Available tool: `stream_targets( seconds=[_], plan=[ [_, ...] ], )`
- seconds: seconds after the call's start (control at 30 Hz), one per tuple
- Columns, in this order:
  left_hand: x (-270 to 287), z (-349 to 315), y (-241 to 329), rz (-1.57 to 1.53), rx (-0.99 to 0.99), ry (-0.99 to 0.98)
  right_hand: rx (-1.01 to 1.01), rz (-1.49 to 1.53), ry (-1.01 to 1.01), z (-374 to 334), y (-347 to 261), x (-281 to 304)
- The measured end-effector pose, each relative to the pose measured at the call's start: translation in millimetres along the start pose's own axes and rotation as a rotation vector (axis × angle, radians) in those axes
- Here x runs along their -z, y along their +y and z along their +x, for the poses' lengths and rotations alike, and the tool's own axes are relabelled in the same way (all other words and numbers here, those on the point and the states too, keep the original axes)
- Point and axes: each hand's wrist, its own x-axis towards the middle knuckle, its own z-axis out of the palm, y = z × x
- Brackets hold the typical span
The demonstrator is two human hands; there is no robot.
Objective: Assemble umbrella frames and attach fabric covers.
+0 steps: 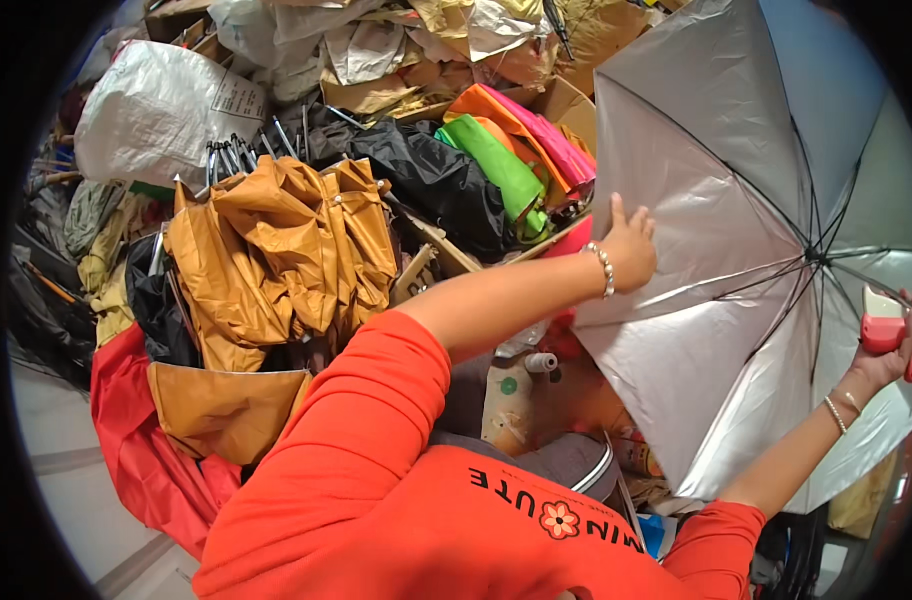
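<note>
- Umbrella (736, 250): open, silver lining faces the camera, fills the right side of the view; ribs meet at a hub on the right.
- Left hand (631, 245): fingers spread flat on the canopy's left edge, not gripping; bead bracelet on the wrist.
- Right hand (888, 355): fingers wrapped around the pink handle (881, 325) at the far right edge; thin bangles on the wrist.
- Both arms in orange sleeves (376, 420) come in from the lower edge.
- Left of the umbrella: a heap of folded umbrellas, with an ochre bundle (276, 250), a black one (431, 180), green (501, 170) and orange-pink ones (536, 130) behind.
- Red fabric (141, 450) lies at lower left, just below the ochre bundle.
- White sack (156, 105) at upper left; crumpled paper and cardboard (406, 45) along the top.
</note>
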Motion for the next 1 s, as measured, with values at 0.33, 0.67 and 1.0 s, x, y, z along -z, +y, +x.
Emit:
stream_targets(
  seconds=[0.33,0.67,1.0],
  plan=[
    [14.5,-100.8,39.3,-0.715,0.192,-0.708,-0.595,0.376,-0.17,-123.3,66.7,-81.4],
    [16.8,-184.5,60.2,-0.724,0.373,-0.754,-0.746,0.672,-0.114,-195.7,101.7,-97.1],
    [1.4,-176.3,33.3,-0.992,0.86,-0.76,-1.773,0.651,0.072,-397.3,96.8,-104.1]
  ],
)
